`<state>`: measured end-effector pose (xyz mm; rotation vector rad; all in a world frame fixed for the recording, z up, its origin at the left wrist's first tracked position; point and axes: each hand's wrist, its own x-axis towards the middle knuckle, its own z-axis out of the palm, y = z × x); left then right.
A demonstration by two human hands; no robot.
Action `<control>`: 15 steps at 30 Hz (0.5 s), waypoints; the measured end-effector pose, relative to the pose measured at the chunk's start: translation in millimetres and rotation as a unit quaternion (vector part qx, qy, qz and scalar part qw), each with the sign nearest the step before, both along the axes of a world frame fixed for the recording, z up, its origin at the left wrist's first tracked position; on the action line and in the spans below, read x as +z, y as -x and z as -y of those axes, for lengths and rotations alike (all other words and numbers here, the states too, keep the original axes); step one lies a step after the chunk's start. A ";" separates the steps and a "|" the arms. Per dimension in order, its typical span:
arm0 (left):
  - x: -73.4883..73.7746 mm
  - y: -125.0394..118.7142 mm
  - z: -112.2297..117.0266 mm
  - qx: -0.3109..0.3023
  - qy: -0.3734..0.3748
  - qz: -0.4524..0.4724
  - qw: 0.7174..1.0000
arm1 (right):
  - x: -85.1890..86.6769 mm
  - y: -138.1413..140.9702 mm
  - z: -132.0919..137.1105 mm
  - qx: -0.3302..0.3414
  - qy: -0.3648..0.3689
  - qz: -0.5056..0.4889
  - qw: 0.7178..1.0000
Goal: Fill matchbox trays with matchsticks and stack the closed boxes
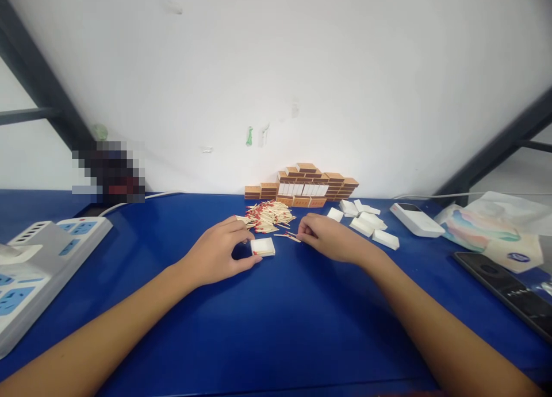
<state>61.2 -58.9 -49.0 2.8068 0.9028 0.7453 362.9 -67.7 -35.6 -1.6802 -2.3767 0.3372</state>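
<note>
My left hand (222, 249) grips a small white matchbox tray (264, 245) at its left end, thumb in front and fingers behind. A few matches lie along the tray's near side. Just behind it spreads a loose heap of red-tipped matches (269, 216) on the blue table. To the right, my right hand (325, 236) has its fingertips pinched together on a few matches (290, 236) at the table surface. Their ends stick out to the left of the fingers.
Stacked brown matchboxes (302, 184) stand against the wall. Several white trays (366, 222) lie right of my right hand. Farther right are a white device (416, 220), a tissue pack (487, 224) and a black phone (509, 288). A power strip (52, 270) occupies the left side.
</note>
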 end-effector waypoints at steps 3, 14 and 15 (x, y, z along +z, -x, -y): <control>-0.1 0.2 -0.3 -0.006 -0.009 -0.002 1.000 | 2.7 2.0 4.1 -0.002 0.002 0.004 1.000; 0.3 -0.7 -1.9 0.001 -0.004 -0.013 1.000 | -3.8 9.4 5.7 -0.020 0.026 0.033 0.999; 0.0 -0.5 -1.8 -0.001 -0.007 -0.012 1.000 | -3.6 9.4 6.3 -0.016 0.027 0.038 0.999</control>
